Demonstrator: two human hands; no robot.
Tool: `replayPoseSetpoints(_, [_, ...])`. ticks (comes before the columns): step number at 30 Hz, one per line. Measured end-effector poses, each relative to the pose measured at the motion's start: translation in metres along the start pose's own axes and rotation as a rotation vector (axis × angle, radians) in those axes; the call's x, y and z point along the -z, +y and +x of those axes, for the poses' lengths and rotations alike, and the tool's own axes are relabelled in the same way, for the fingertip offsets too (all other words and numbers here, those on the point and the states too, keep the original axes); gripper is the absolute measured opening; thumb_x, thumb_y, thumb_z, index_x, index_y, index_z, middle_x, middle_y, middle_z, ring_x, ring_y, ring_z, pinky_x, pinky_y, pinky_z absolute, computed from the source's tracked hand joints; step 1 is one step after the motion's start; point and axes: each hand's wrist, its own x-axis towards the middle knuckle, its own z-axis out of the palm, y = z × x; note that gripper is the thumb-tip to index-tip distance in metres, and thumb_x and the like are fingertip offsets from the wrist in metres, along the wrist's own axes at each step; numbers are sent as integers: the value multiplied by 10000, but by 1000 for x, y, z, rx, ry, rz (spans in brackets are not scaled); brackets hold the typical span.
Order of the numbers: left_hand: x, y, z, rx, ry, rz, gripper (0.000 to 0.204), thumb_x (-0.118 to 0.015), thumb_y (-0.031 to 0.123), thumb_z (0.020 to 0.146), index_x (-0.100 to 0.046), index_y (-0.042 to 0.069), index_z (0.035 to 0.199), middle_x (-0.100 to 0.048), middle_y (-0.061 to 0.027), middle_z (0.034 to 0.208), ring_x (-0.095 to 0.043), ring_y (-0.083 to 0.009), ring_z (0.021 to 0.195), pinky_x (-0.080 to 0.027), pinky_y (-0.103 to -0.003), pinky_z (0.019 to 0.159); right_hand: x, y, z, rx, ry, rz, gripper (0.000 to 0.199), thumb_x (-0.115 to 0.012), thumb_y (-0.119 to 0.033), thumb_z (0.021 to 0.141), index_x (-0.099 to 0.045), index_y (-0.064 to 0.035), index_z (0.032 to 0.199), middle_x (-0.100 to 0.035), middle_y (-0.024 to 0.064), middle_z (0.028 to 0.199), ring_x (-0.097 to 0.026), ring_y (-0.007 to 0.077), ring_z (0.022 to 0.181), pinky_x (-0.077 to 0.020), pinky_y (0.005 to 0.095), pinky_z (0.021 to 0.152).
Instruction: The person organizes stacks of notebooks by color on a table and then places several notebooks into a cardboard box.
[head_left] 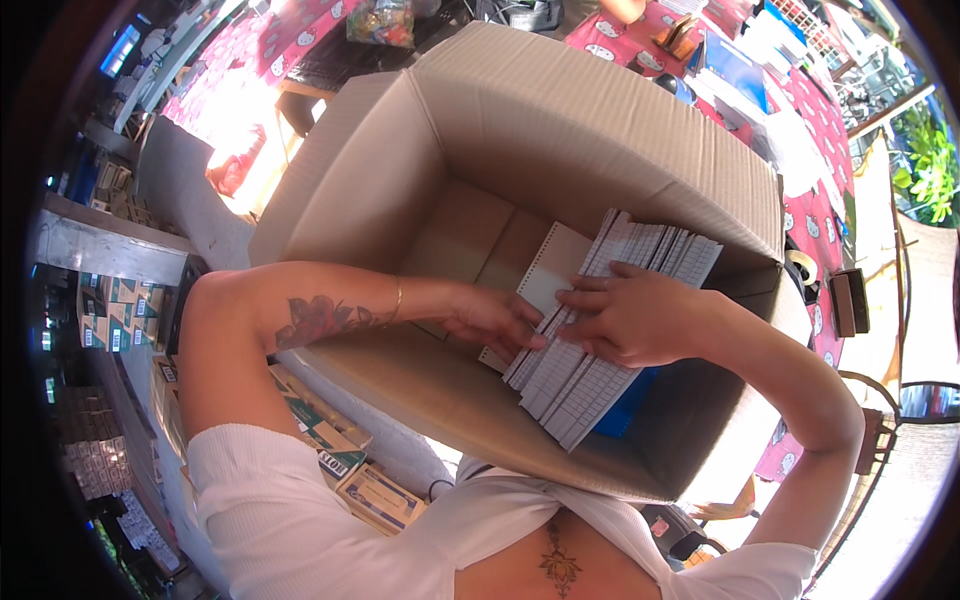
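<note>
One large cardboard box (560, 150) is seen, open at the top, filling the centre of the frame from the upper middle down to the lower right. Its flaps are turned outward and its floor is bare over most of the left half. One bundle of slim printed booklets (600, 330) is held inside it, at centre right, slanting from the upper right down toward the lower middle. The booklets are fanned edge on; roughly ten to twelve edges are counted, and an exact figure cannot be given because they overlap. One separate pale sheet with a perforated edge (550, 270) is seen just behind the bundle, touching it.

The right hand (640, 315) is laid flat on top of the bundle, fingers spread and pressing down. The left hand (495, 320) is placed at the bundle's left edge, its grip curled loosely against the stack; whether the fingers pass beneath it cannot be told. A blue object (628, 400) is partly seen under the bundle at the lower right of the box; its kind cannot be made out.

Judged from this state, the loading of the box is at an early stage: a single bundle is inside and not yet released, it is not yet lying level on the floor, and most of the box volume is unfilled.

Two hands are counted, both belonging to the one person. Small printed cartons (340, 450) are noted outside the box at the lower left.
</note>
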Motion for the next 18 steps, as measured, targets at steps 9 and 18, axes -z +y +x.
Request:
replayPoseSetpoints(9, [-5, 5, 1, 14, 75, 38, 255, -637, 218, 957, -560, 45, 1127, -654, -35, 1111, -622, -129, 1052, -497, -334, 935, -8, -5, -15, -31, 95, -30, 397, -446, -311, 982, -579, -159, 1323, -441, 141, 1467, -396, 304, 1380, -304, 534, 1130])
replayPoseSetpoints(18, [-12, 10, -3, -19, 126, 151, 274, -676, 286, 933, -576, 46, 1018, -657, -14, 998, -614, -97, 946, -500, -301, 846, -10, -6, -17, -51, 104, 0, 393, -443, -307, 980, -593, -162, 1313, -432, 135, 1478, -395, 301, 1381, -285, 527, 1143])
